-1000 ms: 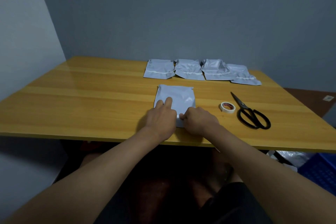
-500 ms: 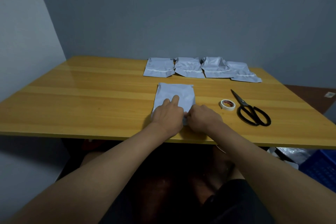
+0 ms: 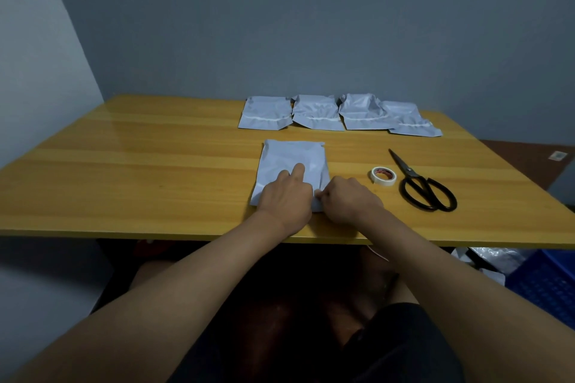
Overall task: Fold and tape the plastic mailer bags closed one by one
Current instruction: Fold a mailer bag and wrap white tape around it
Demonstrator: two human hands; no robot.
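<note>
Mailer bag (image 3: pixel 294 162) flat on wooden table (image 3: pixel 140 165), near front edge, centre. L hand (image 3: pixel 284 199) lies on its near half, fingers straight, pressing down. R hand (image 3: pixel 348 200) just beside, fingers curled, pinching bag's near-right edge. Right of bag: tape roll (image 3: pixel 383 176), then black scissors (image 3: pixel 423 188), apart. Far side: four folded bags (image 3: pixel 336 115) in a row, edges touching/overlapping.

My left hand (image 3: pixel 284 200) and right hand (image 3: pixel 350 200) are bare, forearms unsleeved to the frame's lower edge. Dark, apparently black clothing (image 3: pixel 401 348) covers my lap.
</note>
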